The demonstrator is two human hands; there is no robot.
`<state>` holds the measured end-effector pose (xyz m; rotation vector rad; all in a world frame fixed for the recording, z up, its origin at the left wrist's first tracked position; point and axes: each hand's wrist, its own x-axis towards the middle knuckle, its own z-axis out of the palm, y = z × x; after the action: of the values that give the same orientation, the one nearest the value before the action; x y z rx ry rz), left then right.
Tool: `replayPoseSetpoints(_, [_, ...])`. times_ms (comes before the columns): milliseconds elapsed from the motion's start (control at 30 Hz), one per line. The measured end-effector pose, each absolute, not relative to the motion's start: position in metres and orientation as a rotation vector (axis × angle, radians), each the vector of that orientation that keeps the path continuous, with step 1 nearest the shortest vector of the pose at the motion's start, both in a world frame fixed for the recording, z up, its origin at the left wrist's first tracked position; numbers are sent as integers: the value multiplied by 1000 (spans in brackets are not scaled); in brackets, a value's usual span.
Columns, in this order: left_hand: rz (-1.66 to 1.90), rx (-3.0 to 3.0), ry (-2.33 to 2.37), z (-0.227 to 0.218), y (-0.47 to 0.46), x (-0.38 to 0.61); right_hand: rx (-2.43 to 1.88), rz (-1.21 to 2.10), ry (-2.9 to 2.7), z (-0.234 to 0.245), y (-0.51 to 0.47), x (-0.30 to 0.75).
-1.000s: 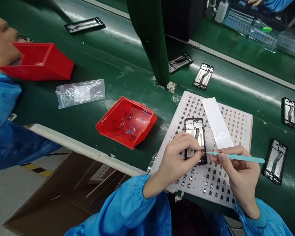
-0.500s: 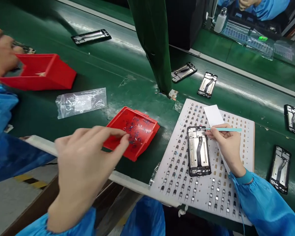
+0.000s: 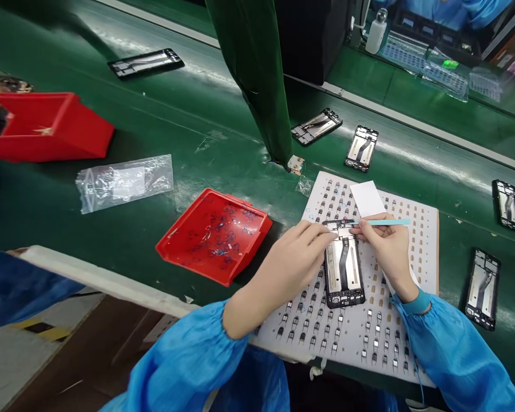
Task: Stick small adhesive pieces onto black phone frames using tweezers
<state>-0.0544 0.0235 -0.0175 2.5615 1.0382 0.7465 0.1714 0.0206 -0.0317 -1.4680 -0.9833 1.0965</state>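
Quickly: left hand (image 3: 294, 252) hung over upper-left edge of phone frame (image 3: 344, 266) at 11 o'clock, fingers bent, couldn't tell if pinching; frame lay on white parts board (image 3: 347, 337); right hand (image 3: 388, 249) pinched turquoise tool (image 3: 390, 222), 1 o'clock. Likely wanted steady wrists, light tip pressure. Room: bench (image 3: 124, 243) showed between red tray (image 3: 249, 249), 9 o'clock, and board; second frame (image 3: 483, 289) sat just beyond board's edge, 3 o'clock.

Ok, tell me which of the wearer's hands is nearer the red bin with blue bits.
Left. The left hand is right of the red bin, at the phone frame; the right hand is farther right, holding the turquoise tool.
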Motion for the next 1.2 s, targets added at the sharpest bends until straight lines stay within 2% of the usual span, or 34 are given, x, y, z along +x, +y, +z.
replayPoseSetpoints(167, [678,2616,1036,-36,40,-41,-1487,1109,-986,-33,23,171])
replayPoseSetpoints(400, [571,2791,1047,-39,45,-32,-1479,1121,-990,-20,19,175])
replayPoseSetpoints(633, [476,2824,1082,-34,48,-31,-1572,786,-1060,14,-37,236])
replayPoseSetpoints(800, [631,2775,1165,-23,22,-11,-1587,965,-1131,-1,-68,279])
replayPoseSetpoints(1000, [530,2694,662,-21,-51,40,-1600,1069,-1125,-15,-93,307])
replayPoseSetpoints(1200, [469,2752,568,-34,-62,62,-1608,1172,-1157,-20,-115,322])
